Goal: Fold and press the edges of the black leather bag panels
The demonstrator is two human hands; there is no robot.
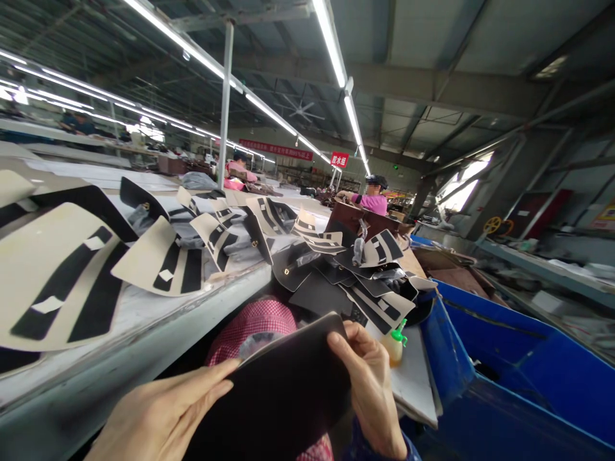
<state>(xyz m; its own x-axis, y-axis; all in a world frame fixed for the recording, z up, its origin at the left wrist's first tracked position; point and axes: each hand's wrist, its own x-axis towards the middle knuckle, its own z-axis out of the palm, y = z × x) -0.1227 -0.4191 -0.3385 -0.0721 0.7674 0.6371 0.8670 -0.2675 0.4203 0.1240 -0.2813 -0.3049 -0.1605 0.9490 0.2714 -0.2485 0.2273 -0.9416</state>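
A black flat panel (283,397), like leather with rounded corners and a pale edge along its top, is held tilted in front of me above my lap. My left hand (168,403) pinches its upper left edge between thumb and fingers. Closed on the top right corner is my right hand (368,368), thumb on the black face and fingers curled behind. The panel's back side is hidden. Beyond it lies a heap of similar panels (379,307), black on one side and beige with black strips on the other.
More beige-and-black panels (62,275) cover the long table (192,326) at left. A small bottle with a green nozzle (396,346) stands right of my right hand. Blue bins (528,346) fill the right side. A person in pink (375,203) is farther back.
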